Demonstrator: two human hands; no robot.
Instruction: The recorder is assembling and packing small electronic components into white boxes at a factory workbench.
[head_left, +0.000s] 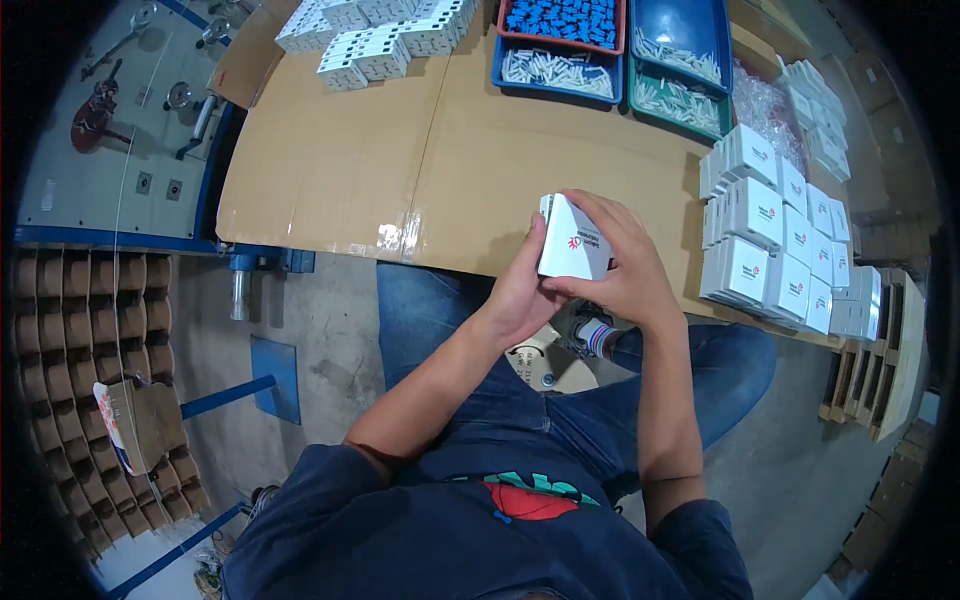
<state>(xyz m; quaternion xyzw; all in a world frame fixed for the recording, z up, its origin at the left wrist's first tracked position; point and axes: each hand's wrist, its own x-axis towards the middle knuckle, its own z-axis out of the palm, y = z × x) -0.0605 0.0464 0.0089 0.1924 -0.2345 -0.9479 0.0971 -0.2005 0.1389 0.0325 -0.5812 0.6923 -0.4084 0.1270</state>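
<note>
Head view: I see the left forearm (425, 385) slanting inward, the left hand (517, 285) gripping the box's left side, thumb along it, other fingers partly hidden. That white box (572, 245) is held between both hands, by the table (330, 190)'s near edge. The right hand (632, 265) arches around its right side, fingers across the far edge, thumb at the near one. Farther right stand stacked boxes (775, 235).
</note>
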